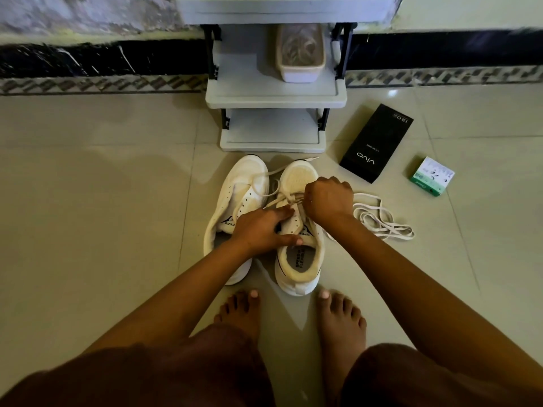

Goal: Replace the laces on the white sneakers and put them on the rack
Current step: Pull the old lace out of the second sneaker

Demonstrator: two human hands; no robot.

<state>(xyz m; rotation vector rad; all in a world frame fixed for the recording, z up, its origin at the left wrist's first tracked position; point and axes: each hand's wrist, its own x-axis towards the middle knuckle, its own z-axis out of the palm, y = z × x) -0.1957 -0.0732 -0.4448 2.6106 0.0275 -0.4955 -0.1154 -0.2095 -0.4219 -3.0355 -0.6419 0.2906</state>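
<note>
I am pressing my left hand (261, 229) flat, fingers straight, across the tongue of the right-side white sneaker (298, 230), while my right hand (329, 198) is curling tight around its old lace (289, 198). Both sneakers, the other one (235, 201) touching alongside, are sitting on the floor before the rack (274, 92), with a loose lace (382, 218) lying just beside them.

Person seen from above. Both arms bare to the edge of view, no sleeves, watch or jewellery visible. Left hand (260, 229) and right hand (329, 199) ungloved. Dark brown shorts (411, 374) cover the thighs. Feet (342, 321) bare, toenails pale.
</note>
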